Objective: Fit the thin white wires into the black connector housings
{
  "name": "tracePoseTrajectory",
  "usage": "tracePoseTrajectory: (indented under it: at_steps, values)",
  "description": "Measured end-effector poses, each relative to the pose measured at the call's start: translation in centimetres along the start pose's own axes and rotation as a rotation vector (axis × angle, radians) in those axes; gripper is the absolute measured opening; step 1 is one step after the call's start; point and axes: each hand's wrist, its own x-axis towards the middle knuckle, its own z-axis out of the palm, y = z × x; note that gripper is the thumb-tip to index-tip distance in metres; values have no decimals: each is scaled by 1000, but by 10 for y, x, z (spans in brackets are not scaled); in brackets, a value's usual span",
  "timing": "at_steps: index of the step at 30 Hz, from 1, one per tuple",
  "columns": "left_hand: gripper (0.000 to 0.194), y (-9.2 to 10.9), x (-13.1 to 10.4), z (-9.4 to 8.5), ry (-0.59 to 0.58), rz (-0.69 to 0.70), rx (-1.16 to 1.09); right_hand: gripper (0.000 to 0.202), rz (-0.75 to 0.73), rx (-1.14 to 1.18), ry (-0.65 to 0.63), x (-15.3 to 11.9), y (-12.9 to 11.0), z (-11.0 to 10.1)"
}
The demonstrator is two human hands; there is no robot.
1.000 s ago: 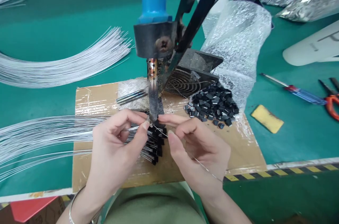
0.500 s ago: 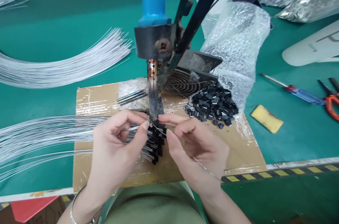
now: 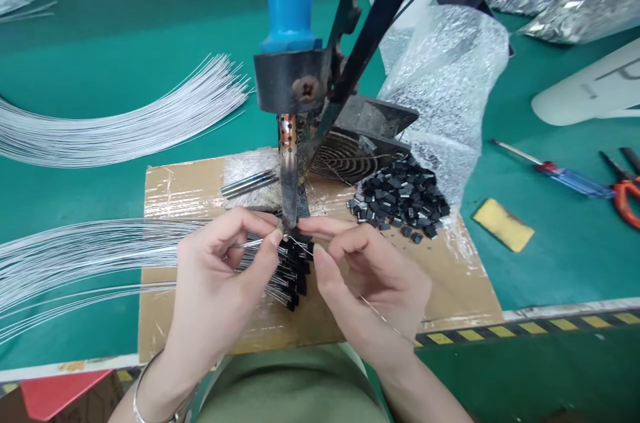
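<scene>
My left hand [image 3: 225,296] is closed, thumb and index finger pinching a white wire [image 3: 251,244] right at the tip of a soldering iron [image 3: 289,190]. From the right, my right hand [image 3: 375,283] is closed on a thin strand of solder wire [image 3: 301,245]; it runs under the thumb and out past the wrist. Its index fingertip reaches beside the iron's tip. Whatever small part sits at the tip is mostly hidden by my fingers. Below lie several white wires with black connectors [image 3: 291,290] on their ends, their other ends trailing left.
The iron's blue handle [image 3: 291,3] is clamped in a black stand [image 3: 380,23]. A pile of small black connectors [image 3: 405,200] lies on the cardboard [image 3: 450,283]. A loose wire bundle [image 3: 125,133], yellow sponge [image 3: 503,224], screwdriver [image 3: 565,176] and orange-handled tool [image 3: 627,200] surround it.
Almost nothing differs. Both hands keep their place at the iron's tip, and the trailing end of the solder wire has shifted very slightly left.
</scene>
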Motion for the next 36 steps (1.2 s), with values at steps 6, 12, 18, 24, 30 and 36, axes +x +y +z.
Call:
tracePoseTrajectory:
  at_steps: [6,12,18,24,30,36]
  values:
    - [11,1,-1,1,8,-5,7,21,-1,-4,12,1,1,1]
    - [11,1,-1,0,4,-17,10,21,-14,-1,2,-1,0,0]
    - [11,1,-1,-1,-13,-24,-15,20,-26,-48,17,-1,1,1]
    - [13,1,-3,0,-5,-15,9,20,-34,-33,26,-1,0,2]
    - [13,1,-4,-2,1,6,23,19,-53,-52,26,-1,-1,1]
    - [11,0,-1,0,-20,-17,28,19,-35,-89,25,-1,1,0]
